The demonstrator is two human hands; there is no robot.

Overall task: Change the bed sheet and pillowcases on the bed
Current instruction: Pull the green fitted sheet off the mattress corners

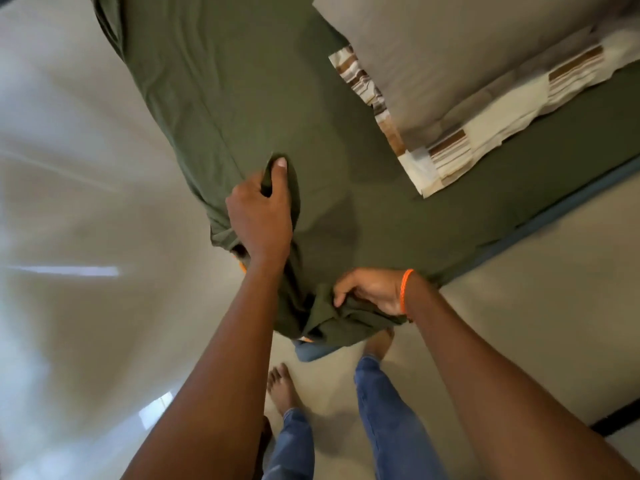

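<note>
A dark olive green bed sheet (235, 98) covers the mattress, which runs from the top of the view down to its near corner. My left hand (259, 213) pinches a fold of the sheet along the mattress's left edge, thumb on top. My right hand (370, 289), with an orange band at the wrist, grips bunched sheet at the near corner, where the cloth hangs over the blue mattress corner (311, 351). A grey pillow (450, 53) with a striped brown and cream border lies on the bed at the upper right.
Pale glossy floor (69, 237) lies to the left and below. My bare feet and blue jeans (384, 410) stand right at the bed corner. The blue mattress side (561, 209) shows along the right edge. A dark strip (616, 420) is at the lower right.
</note>
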